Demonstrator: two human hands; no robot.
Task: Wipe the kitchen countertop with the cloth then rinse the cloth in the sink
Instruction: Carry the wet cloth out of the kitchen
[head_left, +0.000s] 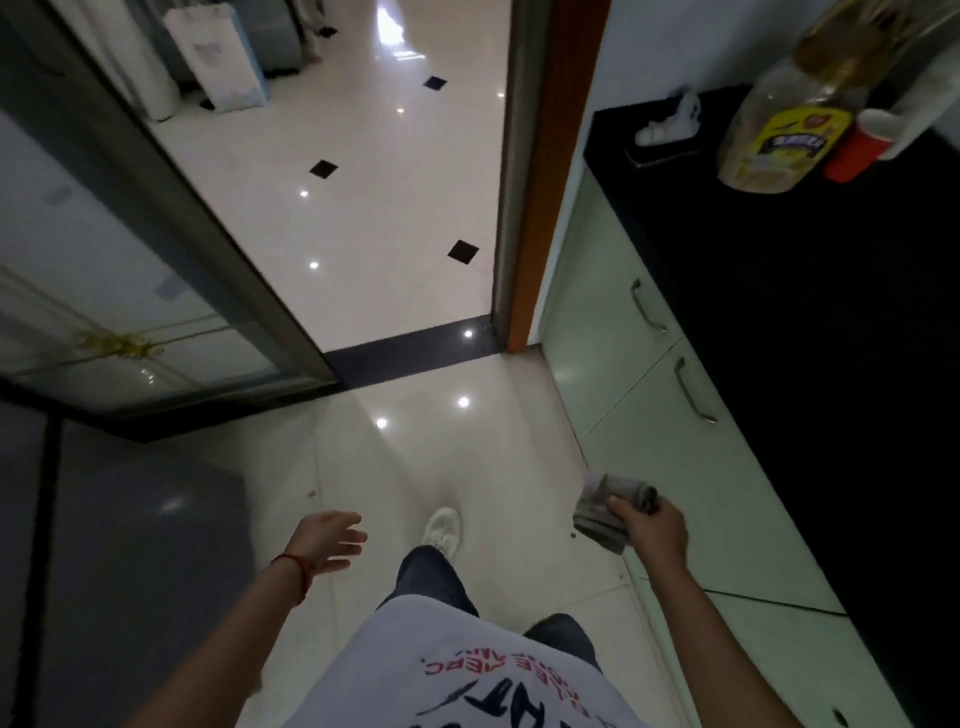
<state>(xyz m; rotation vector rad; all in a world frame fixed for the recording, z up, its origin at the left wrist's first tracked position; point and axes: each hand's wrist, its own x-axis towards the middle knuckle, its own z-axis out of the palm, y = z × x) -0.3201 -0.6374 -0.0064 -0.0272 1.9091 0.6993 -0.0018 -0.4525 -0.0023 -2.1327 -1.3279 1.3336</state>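
Down at the lower right of the view, my right hand (652, 525) is closed around a grey cloth (608, 512), soft and crumpled, bunched into a loose wad that sticks out past my fingers. It hangs in the air above the floor, just beside the pale green cabinet doors (670, 415) and below the level of the bench top. My left hand (327, 538) is empty, fingers spread and slightly curled, with a thin red cord bracelet (301, 569) around the wrist.

Along the right side runs the bench (831, 338), a flat, matt black slab with a straight edge. The cabinet doors under it are smooth and glossy, each with a curved metal bar handle (693, 389). At the far end of the bench stand a clear plastic bottle (784, 119) with a yellow label, rounded and leaning in the wide lens, a red paper cup (857, 145) touching or nearly touching it, and a flat tissue box (665, 137) with white tissue poking up.

Underfoot is a polished cream tile floor (363, 234) with small black diamond insets and bright ceiling-light reflections. One white shoe (441, 530) steps forward toward a doorway with a dark threshold strip (410, 353) and a wooden door frame (550, 182)
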